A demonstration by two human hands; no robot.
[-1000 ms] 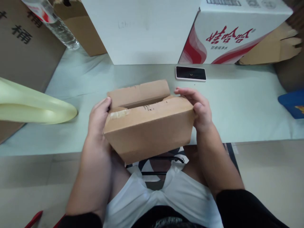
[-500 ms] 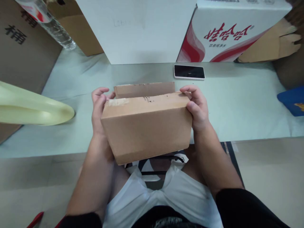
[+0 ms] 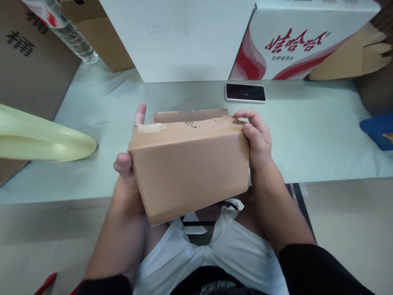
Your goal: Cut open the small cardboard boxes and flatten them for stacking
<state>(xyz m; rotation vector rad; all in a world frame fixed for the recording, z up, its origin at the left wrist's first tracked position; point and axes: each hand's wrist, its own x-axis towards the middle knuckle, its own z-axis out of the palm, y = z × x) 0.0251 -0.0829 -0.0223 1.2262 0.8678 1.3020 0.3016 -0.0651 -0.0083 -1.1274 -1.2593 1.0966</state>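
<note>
I hold a small brown cardboard box (image 3: 190, 164) in front of my chest, above the near edge of the table (image 3: 307, 135). My left hand (image 3: 127, 164) grips its left end, thumb on the near side and a finger sticking up behind the top corner. My right hand (image 3: 258, 141) wraps round the right end, fingers curled over the top edge. The box's near face tilts toward me. A far top flap (image 3: 190, 115) stands just behind the front one, and a strip of old tape (image 3: 150, 128) shows at the top left corner.
A black phone (image 3: 245, 92) lies on the table beyond the box. Behind it stand a white carton (image 3: 184, 41) and a red-and-white printed carton (image 3: 294, 45). A pale yellow plastic object (image 3: 46, 141) lies at left, a water bottle (image 3: 70, 32) at far left, a blue item (image 3: 379, 131) at right.
The box has tipped up so its near face looks at me and the top flaps have come closer together. My left hand has slid lower along the left end.
</note>
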